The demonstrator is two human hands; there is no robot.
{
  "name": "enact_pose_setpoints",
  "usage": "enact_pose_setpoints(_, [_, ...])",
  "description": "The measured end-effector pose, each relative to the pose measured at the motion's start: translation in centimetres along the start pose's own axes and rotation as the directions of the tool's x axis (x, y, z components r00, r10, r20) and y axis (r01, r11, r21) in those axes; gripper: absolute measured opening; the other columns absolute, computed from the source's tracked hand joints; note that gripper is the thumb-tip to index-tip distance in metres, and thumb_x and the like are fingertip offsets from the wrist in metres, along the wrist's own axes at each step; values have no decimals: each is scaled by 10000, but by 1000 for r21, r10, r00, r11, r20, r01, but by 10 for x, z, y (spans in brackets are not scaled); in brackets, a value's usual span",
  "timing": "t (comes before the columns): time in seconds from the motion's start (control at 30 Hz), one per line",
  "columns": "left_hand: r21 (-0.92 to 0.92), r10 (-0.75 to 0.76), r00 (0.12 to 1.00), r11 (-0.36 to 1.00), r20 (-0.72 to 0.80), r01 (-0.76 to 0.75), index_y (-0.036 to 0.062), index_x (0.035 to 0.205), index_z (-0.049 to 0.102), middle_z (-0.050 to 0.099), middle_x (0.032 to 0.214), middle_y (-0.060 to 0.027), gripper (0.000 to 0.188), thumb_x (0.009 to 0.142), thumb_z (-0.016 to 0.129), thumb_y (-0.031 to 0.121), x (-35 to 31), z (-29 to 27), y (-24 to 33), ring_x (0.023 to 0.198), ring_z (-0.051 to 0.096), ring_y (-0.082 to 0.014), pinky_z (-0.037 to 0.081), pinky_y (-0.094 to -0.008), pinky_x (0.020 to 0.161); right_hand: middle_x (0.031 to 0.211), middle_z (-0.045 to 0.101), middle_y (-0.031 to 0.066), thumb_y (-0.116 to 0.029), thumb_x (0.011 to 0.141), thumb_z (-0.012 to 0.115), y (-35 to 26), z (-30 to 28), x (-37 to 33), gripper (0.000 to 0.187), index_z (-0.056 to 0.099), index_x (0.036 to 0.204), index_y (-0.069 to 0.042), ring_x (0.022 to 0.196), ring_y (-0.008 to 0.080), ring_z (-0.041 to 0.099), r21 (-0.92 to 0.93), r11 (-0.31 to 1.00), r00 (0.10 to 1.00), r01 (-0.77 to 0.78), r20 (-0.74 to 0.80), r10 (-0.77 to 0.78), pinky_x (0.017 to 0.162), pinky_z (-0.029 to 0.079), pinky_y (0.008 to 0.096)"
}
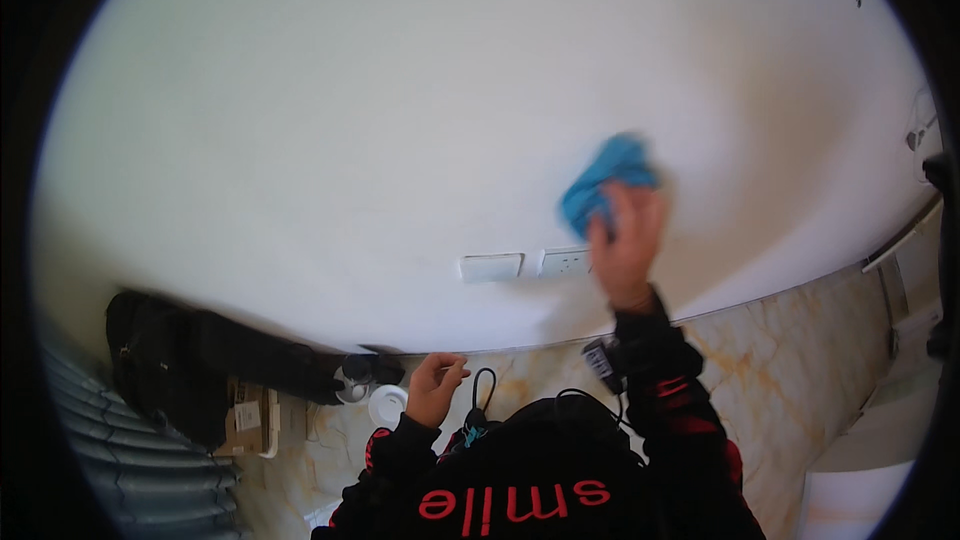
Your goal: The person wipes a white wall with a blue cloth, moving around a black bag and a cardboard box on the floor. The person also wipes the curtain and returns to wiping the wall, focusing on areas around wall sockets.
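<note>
My right hand (630,240) is closed on a bunched blue cloth (610,175). The cloth lies against the white wall (330,140), and both hand and cloth are slightly smeared by motion. Just below the cloth is a white wall socket (563,262), its right end covered by my right hand. A blank-looking white wall plate (491,267) sits left of the socket. My left hand (434,390) hangs low near the wall's base, fingers curled in, with nothing visible in them.
Black bags (170,360) lean at the wall's foot on the left, with a cardboard box (248,420) beside them. A round white lid-like object (388,405) is near my left hand. Grey-blue curtain (130,440) hangs at lower left. White furniture (865,485) stands on the marbled floor (780,360) at right.
</note>
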State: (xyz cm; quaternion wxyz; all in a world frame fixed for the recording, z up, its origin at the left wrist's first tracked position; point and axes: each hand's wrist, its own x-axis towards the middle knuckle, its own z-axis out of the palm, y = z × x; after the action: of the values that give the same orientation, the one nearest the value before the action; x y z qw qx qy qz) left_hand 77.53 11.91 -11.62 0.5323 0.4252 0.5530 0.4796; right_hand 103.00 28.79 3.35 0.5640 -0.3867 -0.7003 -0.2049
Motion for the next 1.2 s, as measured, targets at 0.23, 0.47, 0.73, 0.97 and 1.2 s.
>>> enact_pose_setpoints(0.23, [-1, -48, 999, 999, 14, 48, -17, 1061, 584, 650, 1031, -87, 175, 951, 582, 119, -15, 77, -8, 928, 653, -164, 507, -272, 807, 1093, 518, 186, -53, 803, 638, 74, -53, 13, 408, 576, 1206, -38, 1040, 359, 509, -87, 995, 991, -58, -123, 47, 871, 442, 425])
enact_pose_setpoints(0.47, [18, 53, 995, 998, -89, -52, -28, 1042, 577, 650, 998, -91, 154, 951, 571, 96, -34, 131, -3, 873, 646, -155, 517, -268, 790, 1140, 518, 194, -2, 776, 597, 161, -100, -20, 394, 575, 1167, -38, 1061, 375, 499, 0, 973, 972, -231, -43, 231, 922, 415, 453])
enact_pose_setpoints(0.73, [79, 13, 998, 997, -67, -7, -27, 1026, 566, 658, 977, -97, 141, 958, 562, 95, -40, 167, 10, 862, 653, -153, 528, -271, 803, 1135, 530, 200, 15, 781, 576, 159, -87, -115, 387, 570, 1164, -35, 1098, 381, 500, -20, 966, 937, -256, 242, 253, 961, 399, 442])
enact_pose_setpoints(0.97, [186, -7, 999, 982, -54, 17, -33, 1044, 561, 653, 986, -95, 139, 963, 546, 79, -44, 176, 15, 880, 651, -156, 521, -275, 811, 1105, 525, 201, -10, 780, 570, 196, -103, -83, 351, 587, 1129, -32, 1013, 385, 498, 43, 937, 938, -346, 53, 343, 873, 432, 460])
enact_pose_setpoints(1.2, [190, 54, 996, 981, -74, -39, -31, 1061, 562, 642, 998, -92, 137, 966, 535, 65, -40, 159, 10, 896, 635, -141, 519, -272, 821, 1144, 493, 230, -24, 798, 561, 164, -81, -131, 342, 586, 1139, -36, 1062, 410, 495, 64, 967, 961, -248, 143, 237, 906, 425, 464])
